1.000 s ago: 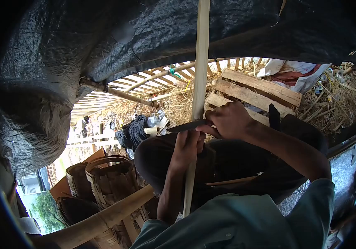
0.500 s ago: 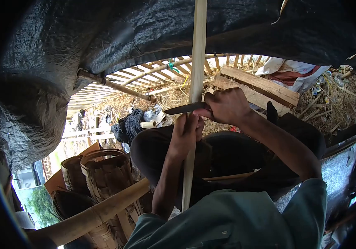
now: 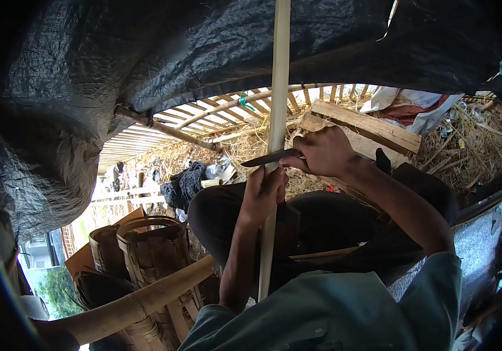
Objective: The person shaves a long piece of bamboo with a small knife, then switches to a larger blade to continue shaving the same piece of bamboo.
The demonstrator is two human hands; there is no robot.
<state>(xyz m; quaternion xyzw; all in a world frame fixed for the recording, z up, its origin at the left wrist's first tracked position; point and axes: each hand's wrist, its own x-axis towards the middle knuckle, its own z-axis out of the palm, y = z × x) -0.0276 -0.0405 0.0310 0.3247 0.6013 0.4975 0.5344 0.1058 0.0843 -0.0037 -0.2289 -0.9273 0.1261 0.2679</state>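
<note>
A long pale bamboo strip [image 3: 278, 88] runs upright through the middle of the view, from the top edge down to my lap. My left hand [image 3: 262, 192] is wrapped round it at about mid-length. Just above, my right hand [image 3: 326, 152] grips the handle of a dark-bladed knife [image 3: 265, 158]. The blade lies across the strip and points left, its tip past the strip's left edge. My right thumb is stretched along the knife close to my left fingertips. The knife's handle is mostly hidden in my right fist.
Woven baskets [image 3: 154, 245] stand at the lower left behind a thick bamboo pole [image 3: 139, 301]. Wooden planks [image 3: 374, 126] lie on straw beyond my right hand. A black tarp [image 3: 216, 47] hangs overhead, and a dark cloth [image 3: 185, 186] lies left of my knee.
The knife and my right hand have moved slightly down, bringing the blade nearer my left hand. The surroundings have shifted a little in view.
</note>
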